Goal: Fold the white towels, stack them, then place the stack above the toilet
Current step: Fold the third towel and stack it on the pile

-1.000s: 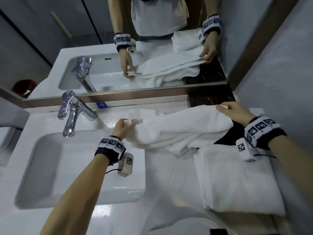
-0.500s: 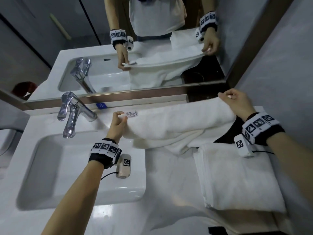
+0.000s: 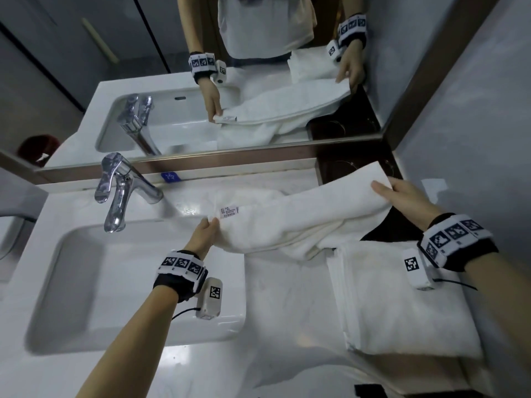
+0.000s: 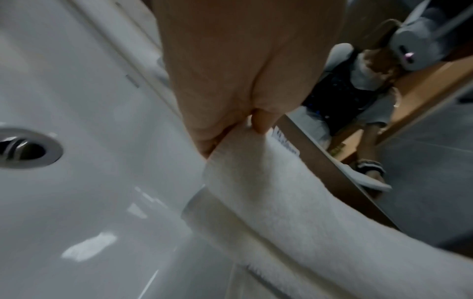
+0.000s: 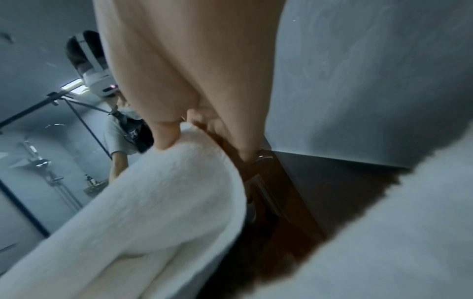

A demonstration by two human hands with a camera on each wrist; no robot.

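A white towel (image 3: 293,219) hangs stretched between my two hands above the counter, its lower part sagging onto the countertop. My left hand (image 3: 208,228) pinches the towel's left corner beside its small label (image 3: 229,211); the left wrist view shows thumb and fingers closed on that towel (image 4: 268,192) edge. My right hand (image 3: 399,193) grips the right corner, held higher near the wall, and the right wrist view shows the towel (image 5: 179,192) pinched there. A folded white towel (image 3: 402,297) lies flat on the counter under my right wrist.
A white basin (image 3: 86,282) with a chrome faucet (image 3: 120,193) sits at the left. The mirror (image 3: 230,96) runs along the back above a brown ledge. A grey wall (image 3: 474,139) closes the right side. A dark tray (image 3: 373,234) lies partly under the towels.
Both hands lifted the towel off the counter, then the left hand came back down and toward me while the right hand stayed high, so the towel now slopes up to the right.
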